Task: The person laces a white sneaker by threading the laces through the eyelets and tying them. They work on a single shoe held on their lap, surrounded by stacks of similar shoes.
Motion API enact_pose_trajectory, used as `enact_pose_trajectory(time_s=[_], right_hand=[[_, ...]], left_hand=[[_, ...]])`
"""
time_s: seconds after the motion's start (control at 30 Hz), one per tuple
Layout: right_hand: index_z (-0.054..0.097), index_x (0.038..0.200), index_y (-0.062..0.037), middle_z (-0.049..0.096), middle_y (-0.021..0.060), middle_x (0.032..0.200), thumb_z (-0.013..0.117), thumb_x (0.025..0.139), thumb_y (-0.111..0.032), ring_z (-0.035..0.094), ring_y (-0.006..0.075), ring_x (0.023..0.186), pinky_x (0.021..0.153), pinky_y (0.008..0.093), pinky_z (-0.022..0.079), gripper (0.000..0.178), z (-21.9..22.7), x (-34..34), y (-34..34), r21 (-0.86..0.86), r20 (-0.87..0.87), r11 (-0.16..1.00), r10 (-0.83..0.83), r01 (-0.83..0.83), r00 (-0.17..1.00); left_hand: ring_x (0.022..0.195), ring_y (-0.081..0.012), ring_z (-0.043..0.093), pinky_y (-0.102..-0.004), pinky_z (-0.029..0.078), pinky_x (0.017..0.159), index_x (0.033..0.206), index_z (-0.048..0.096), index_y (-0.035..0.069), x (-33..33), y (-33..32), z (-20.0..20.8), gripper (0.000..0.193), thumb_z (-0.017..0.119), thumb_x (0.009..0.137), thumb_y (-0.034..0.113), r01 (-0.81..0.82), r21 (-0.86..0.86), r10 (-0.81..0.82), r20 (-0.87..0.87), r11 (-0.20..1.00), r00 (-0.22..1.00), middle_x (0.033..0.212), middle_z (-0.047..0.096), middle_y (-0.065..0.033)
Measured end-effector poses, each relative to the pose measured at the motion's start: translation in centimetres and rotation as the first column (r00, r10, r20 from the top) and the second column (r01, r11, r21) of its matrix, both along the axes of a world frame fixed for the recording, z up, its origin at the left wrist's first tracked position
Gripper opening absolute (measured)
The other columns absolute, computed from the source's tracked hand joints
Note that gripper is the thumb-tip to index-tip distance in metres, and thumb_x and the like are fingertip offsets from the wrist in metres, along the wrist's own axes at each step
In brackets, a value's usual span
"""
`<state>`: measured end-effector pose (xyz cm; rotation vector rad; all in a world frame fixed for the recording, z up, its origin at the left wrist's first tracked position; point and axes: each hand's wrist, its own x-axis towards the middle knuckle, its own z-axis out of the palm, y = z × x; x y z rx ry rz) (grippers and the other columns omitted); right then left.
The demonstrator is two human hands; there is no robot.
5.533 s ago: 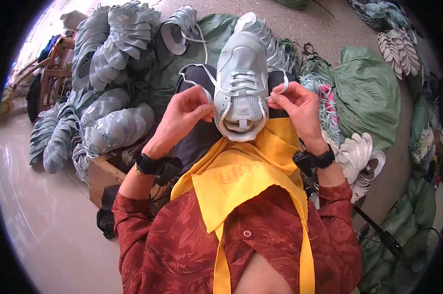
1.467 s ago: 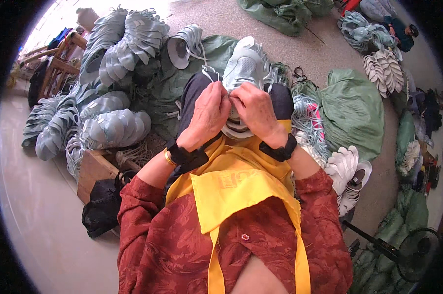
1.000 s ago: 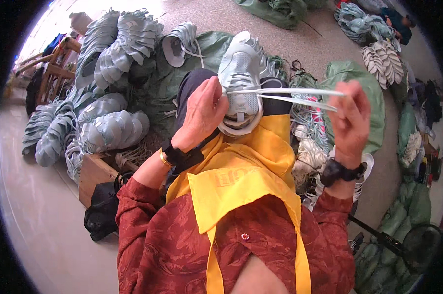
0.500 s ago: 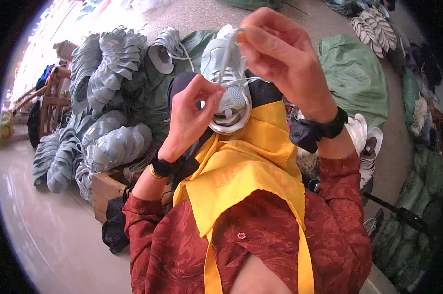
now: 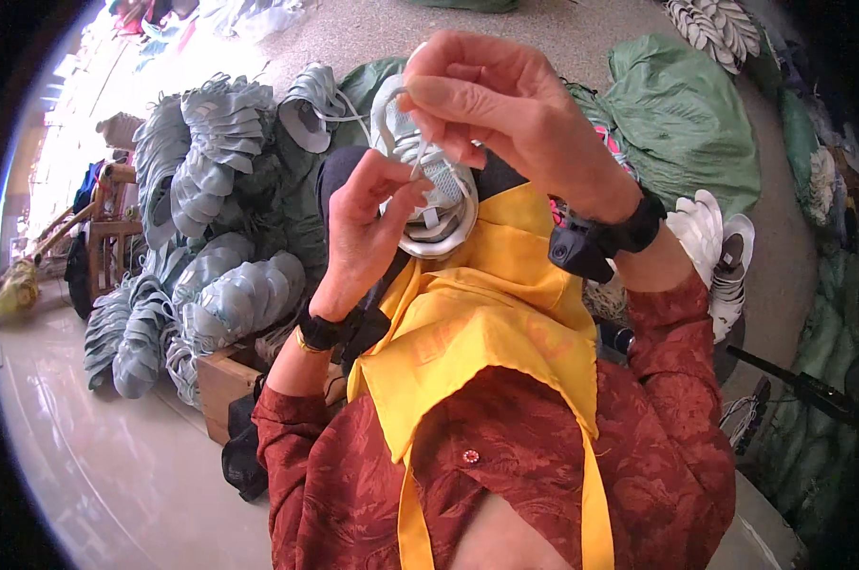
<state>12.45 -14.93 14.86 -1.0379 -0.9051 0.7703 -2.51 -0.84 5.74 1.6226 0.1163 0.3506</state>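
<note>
A pale grey shoe upper [image 5: 451,186] lies over my lap, its white-edged opening toward me. A thin whitish shoelace [image 5: 418,161] runs upward from the fingers of my left hand [image 5: 370,220], where thumb and forefinger pinch it just above the upper. My right hand [image 5: 510,119] is raised over the far part of the upper, thumb and fingers pressed together on the lace. That hand covers part of the lacing and the toe side.
Stacked grey shoe uppers [image 5: 222,142] stand at my left, above a wooden box [image 5: 222,385]. A single upper [image 5: 308,109] lies farther off. To my right are a green sack [image 5: 681,123] and white uppers [image 5: 719,252]. A yellow apron [image 5: 486,323] covers my lap.
My right hand has moved left and slightly down, closer to my left hand, and now covers more of the upper. The left hand keeps its pinch near the same place.
</note>
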Motion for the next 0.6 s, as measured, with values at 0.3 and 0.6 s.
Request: enact_pose_trajectory(time_s=[0.3,0.6], right_hand=[[0.061,0.107,-0.0081,0.063,0.0034,0.087,0.053,0.108,-0.024,0.055,0.0067,0.066,0.056,0.0205,0.042,0.017,-3.2,4.4,-5.1,0.013,-0.133,0.968,-0.248,0.252,0.959],[0.053,0.095,-0.0109,0.053,-0.0017,0.075,0.054,0.107,-0.024,0.046,0.0056,0.061,0.051,0.02,0.036,0.018,-8.2,5.7,-15.2,-0.288,-0.245,0.938,-0.267,0.193,0.932]], left_hand=[[0.079,-0.0078,0.061,-0.0239,0.05,0.075,0.1,0.056,0.004,-2.4,2.2,-1.9,0.008,0.062,0.103,0.006,-0.084,-0.209,0.078,-0.039,0.974,0.996,0.09,0.069,-0.0031],[0.072,-0.0071,0.05,-0.0216,0.039,0.066,0.092,0.055,0.01,-7.8,7.7,-0.5,0.012,0.057,0.105,0.01,-0.335,-0.324,0.266,-0.24,0.885,0.934,0.083,0.058,0.0008]])
